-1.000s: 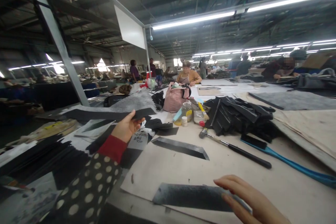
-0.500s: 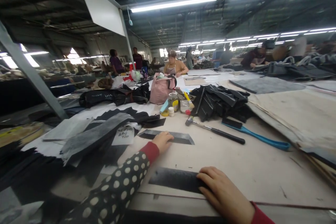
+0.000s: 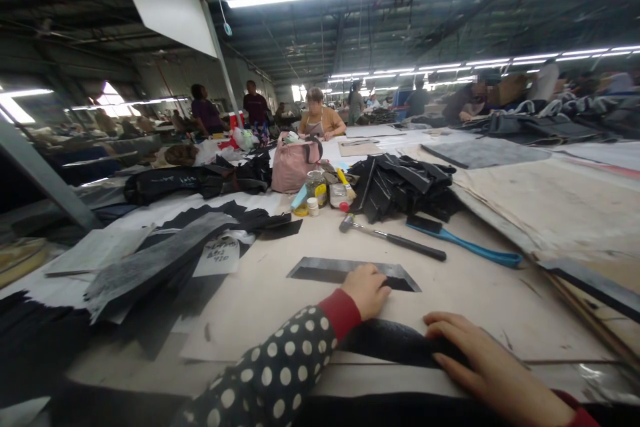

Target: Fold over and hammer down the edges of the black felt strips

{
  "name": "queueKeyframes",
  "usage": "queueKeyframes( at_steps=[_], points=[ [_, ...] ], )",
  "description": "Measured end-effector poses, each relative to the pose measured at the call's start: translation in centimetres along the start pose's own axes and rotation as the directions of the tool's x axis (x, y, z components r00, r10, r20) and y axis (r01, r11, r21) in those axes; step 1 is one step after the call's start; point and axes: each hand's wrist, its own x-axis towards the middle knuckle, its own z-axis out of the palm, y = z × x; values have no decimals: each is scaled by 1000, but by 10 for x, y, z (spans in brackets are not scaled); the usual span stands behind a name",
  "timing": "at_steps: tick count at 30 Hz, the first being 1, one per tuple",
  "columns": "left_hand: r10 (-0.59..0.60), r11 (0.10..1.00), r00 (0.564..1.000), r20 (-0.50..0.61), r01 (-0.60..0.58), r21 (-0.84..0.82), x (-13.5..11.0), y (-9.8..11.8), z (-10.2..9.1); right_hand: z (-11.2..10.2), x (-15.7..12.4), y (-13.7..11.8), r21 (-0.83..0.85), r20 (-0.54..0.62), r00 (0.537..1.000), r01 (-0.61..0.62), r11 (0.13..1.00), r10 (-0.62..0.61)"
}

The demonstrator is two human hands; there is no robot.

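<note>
My left hand (image 3: 367,289) rests on the near edge of a flat dark trapezoid strip (image 3: 320,269) lying on the beige board; its fingers are curled down onto the strip. My right hand (image 3: 480,360) lies with its fingers pressed over a second dark strip (image 3: 395,341) nearer to me, whose right end it hides. A polka-dot sleeve with a red cuff covers my left forearm.
A hammer (image 3: 395,237) and a blue-handled brush (image 3: 463,243) lie beyond the strips. Behind them are a heap of black cut pieces (image 3: 400,183), jars (image 3: 316,185) and a pink bag (image 3: 293,165). Grey and black sheets (image 3: 150,260) pile at the left. Other people work at tables in the background.
My left hand let go of a long black strip held up at the left and came down onto the far strip. My right hand stayed on the near strip. The camera tilted down.
</note>
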Motion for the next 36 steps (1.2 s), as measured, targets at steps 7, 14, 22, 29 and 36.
queueKeyframes(
  at_steps=[7, 14, 22, 29, 36],
  points=[
    [227, 945, 967, 114, -190, -267, -18, 29, -23, -1, 7, -10, -58, 3, 995, 98, 994, -98],
    [146, 987, 910, 387, -158, -1, -52, 5, -56, 0, 12, 1, -176, -159, 976, 117, 977, -146],
    [-34, 961, 958, 283, 109, -254, -75, -44, -80, -19, 17, 13, -6, -28, 997, -68, 998, 68],
    [-202, 622, 963, 176, 265, -736, -77, -89, -86, -31, 32, 12, 302, -55, 977, -180, 936, 206],
    [-366, 397, 925, 97, 250, -883, -75, -112, -66, -24, 50, 15, 346, -81, 943, -277, 897, 323]
  ],
)
